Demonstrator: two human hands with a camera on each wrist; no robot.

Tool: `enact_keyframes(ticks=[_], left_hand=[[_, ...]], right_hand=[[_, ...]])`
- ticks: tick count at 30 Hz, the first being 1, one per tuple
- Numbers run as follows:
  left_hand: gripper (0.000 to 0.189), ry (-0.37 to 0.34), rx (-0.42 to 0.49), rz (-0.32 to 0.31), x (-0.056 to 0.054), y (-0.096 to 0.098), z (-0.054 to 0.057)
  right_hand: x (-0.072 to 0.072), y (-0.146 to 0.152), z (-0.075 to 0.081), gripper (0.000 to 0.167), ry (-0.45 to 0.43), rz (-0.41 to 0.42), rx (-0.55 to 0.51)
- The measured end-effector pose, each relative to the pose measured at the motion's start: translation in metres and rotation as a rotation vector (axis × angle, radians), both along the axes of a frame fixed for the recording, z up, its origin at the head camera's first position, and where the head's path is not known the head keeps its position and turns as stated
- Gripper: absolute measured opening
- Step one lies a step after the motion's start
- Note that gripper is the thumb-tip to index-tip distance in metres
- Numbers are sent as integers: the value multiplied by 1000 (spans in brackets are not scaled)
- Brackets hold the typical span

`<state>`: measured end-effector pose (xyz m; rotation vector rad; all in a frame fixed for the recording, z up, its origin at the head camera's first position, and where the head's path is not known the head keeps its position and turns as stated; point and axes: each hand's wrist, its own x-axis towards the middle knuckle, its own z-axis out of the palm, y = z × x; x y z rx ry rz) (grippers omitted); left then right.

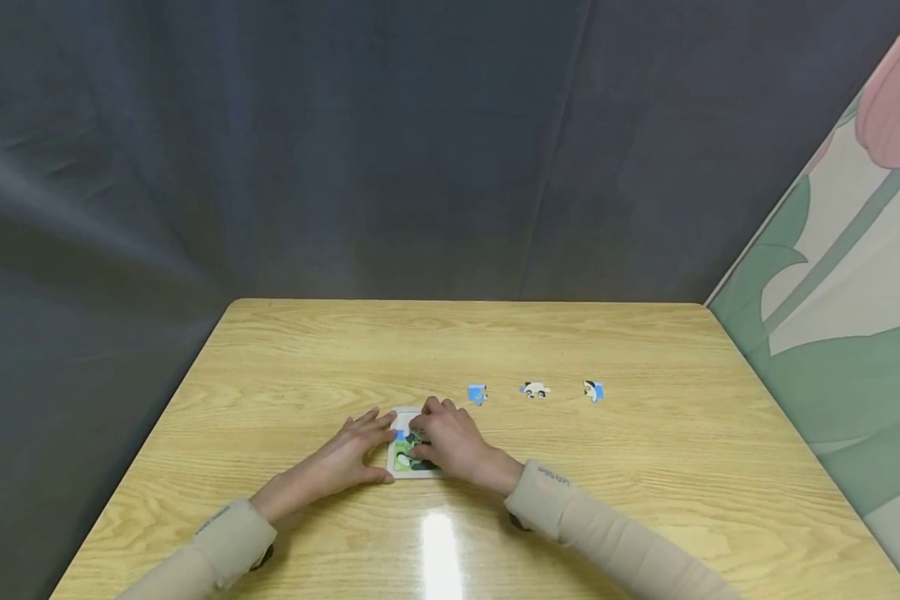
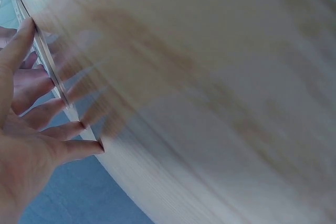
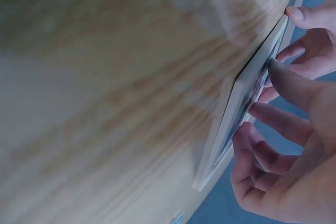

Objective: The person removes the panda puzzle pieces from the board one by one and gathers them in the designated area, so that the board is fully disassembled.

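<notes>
- Head: puzzle tray (image 1: 405,422) between hands. Left hand (image 1: 351,455) spreads wide, touching nine-o'clock side; right hand (image 1: 456,443) bent over it, can't tell if pinching anything. Loose pieces (image 1: 534,390) toward two o'clock.
- Left wrist: thumb (image 2: 20,43) at tray edge; brace lightly.
- Right wrist: fingers (image 3: 281,123) bent; best press flat.

Puzzle tray (image 1: 403,419) on table (image 1: 307,367), three pieces (image 1: 535,390) behind, to its right

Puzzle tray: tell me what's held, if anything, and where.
The left hand touches the puzzle tray on its left, thumb at the near corner, without gripping it. Whether the right hand pinches any of the pieces inside cannot be told.
</notes>
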<state>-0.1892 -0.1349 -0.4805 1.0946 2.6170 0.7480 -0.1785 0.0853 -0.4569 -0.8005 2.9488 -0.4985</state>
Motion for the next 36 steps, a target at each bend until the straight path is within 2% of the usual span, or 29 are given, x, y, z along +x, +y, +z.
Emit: enact_keyframes(ticks=[11,21,30,36], left_hand=[[65,-16,7,-3,0,-1,3],[66,-26,21,0,1,-1,2],[66,-12,21,2,0,0,1],[66,-19,8,0,0,1,2]], right_hand=[[-2,-4,-2,32,-4,-8,-54],[-2,-5,-4,34,-17,8,-151],[1,-8,-2,34,-11,2,-160],[-1,-4,1,34,-34,35,-155]])
